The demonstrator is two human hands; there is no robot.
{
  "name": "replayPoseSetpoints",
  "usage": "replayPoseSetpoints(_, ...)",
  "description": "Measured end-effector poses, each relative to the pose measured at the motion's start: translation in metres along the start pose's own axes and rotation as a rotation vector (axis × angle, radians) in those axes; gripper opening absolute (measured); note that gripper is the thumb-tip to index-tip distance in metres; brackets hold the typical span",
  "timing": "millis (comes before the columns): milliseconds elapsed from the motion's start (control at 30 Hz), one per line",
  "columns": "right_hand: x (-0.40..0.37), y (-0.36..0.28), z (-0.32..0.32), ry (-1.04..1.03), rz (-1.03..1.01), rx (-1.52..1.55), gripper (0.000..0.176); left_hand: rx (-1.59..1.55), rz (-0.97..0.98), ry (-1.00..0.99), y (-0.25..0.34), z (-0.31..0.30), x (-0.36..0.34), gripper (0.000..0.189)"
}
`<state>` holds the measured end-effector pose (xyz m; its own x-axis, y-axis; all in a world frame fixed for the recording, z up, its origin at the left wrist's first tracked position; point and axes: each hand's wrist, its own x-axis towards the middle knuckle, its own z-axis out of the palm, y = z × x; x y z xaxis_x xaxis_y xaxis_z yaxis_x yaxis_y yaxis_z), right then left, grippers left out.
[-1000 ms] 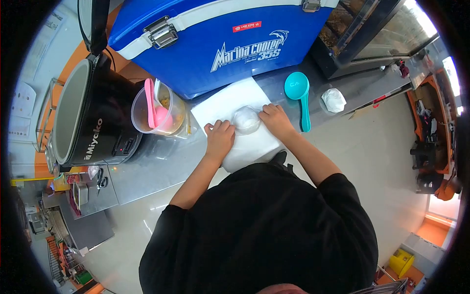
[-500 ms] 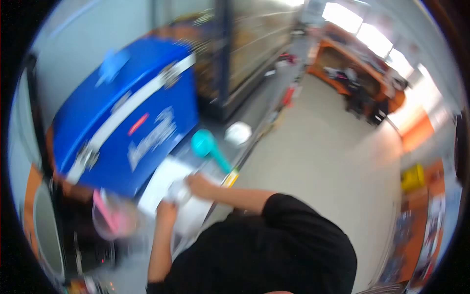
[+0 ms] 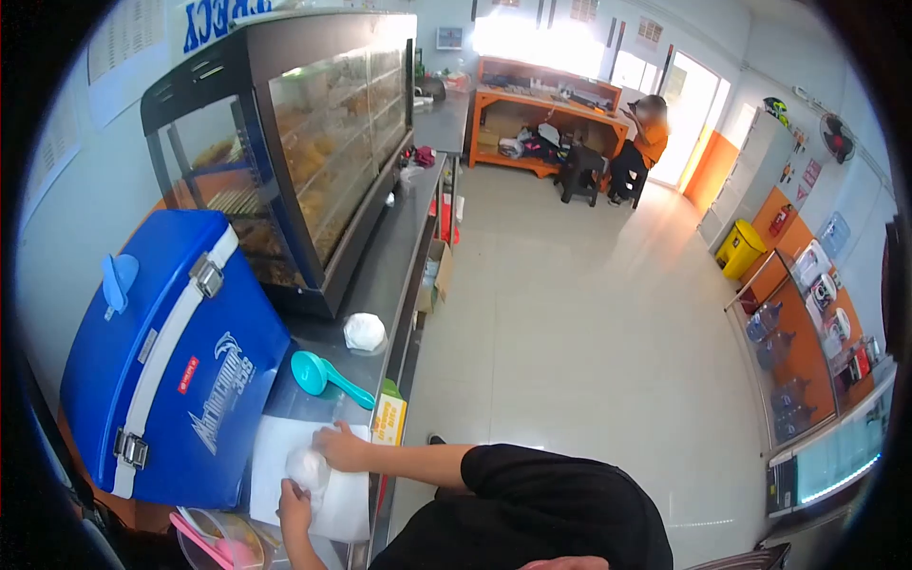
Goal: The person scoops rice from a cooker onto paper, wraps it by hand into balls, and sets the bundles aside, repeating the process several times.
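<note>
A white rounded bundle (image 3: 306, 466) lies on white sheets of paper (image 3: 350, 502) at the counter's near end. My left hand (image 3: 294, 509) grips its near side, fingers bent against it. From the far right, my right hand (image 3: 342, 447) closes on the bundle's edge, fingers curled. What the bundle contains cannot be made out. A teal scoop (image 3: 311, 372) rests on the metal counter just beyond the paper. Farther along sits a white wrapped ball (image 3: 365, 332) of similar size.
A large blue cooler box (image 3: 180, 380) borders the paper on the left. Behind it stands a glass food display case (image 3: 332, 161). A tub with pink-handled utensils (image 3: 220, 541) is at the near left. A seated person (image 3: 648, 142) is across the room.
The view has swung up and sharpened, showing more of the room. Both hands stay at the white bundle on the paper.
</note>
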<state>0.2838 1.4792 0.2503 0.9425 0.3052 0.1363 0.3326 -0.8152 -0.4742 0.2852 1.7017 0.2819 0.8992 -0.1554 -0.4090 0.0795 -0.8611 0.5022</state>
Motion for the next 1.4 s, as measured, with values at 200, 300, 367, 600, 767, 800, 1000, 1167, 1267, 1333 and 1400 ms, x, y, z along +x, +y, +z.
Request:
replayPoseSetpoints(200,0.007,-0.010,-0.027,0.383,-0.114,0.390,0.044,-1.095,0.247,0.225,0.023,0.002,-0.040,0.042)
replayPoseSetpoints(300,-0.001,-0.048,-0.060,0.489,-0.262,0.528,0.045,-1.380,0.504,0.383,0.063,-0.016,-0.077,0.049)
replayPoseSetpoints(367,-0.010,-0.082,-0.072,0.575,-0.258,0.737,0.040,-1.362,0.582,0.451,0.076,-0.021,-0.103,0.050)
replayPoseSetpoints(600,-0.009,-0.104,-0.106,0.628,-0.450,0.717,0.032,-0.937,0.731,0.967,0.034,0.027,-0.092,0.057)
replayPoseSetpoints(767,-0.001,-0.086,-0.126,0.632,-0.556,0.662,0.034,-1.095,0.212,0.609,0.108,-0.011,-0.136,0.066)
replayPoseSetpoints(800,0.000,-0.082,-0.125,0.614,-0.615,0.595,0.035,-1.089,0.194,0.626,0.102,-0.009,-0.135,0.066)
replayPoseSetpoints(1000,0.006,-0.057,-0.110,0.626,-0.665,0.511,0.027,-2.066,0.400,-0.057,0.089,0.006,-0.127,0.072)
replayPoseSetpoints(1167,0.001,-0.020,-0.133,0.296,-0.418,0.528,0.041,-1.684,0.419,0.357,0.147,0.006,-0.101,0.072)
replayPoseSetpoints(1267,0.004,0.036,-0.140,-0.038,-0.379,0.850,0.042,-1.376,0.329,0.484,0.172,0.017,-0.086,0.074)
replayPoseSetpoints(1333,0.016,0.085,-0.102,-0.344,-0.428,1.337,0.051,-1.096,0.226,0.536,0.182,0.025,-0.077,0.087)
replayPoseSetpoints(1400,0.014,0.092,-0.144,-0.555,-0.247,1.068,0.075,-0.953,0.294,0.525,0.208,0.037,-0.063,0.085)
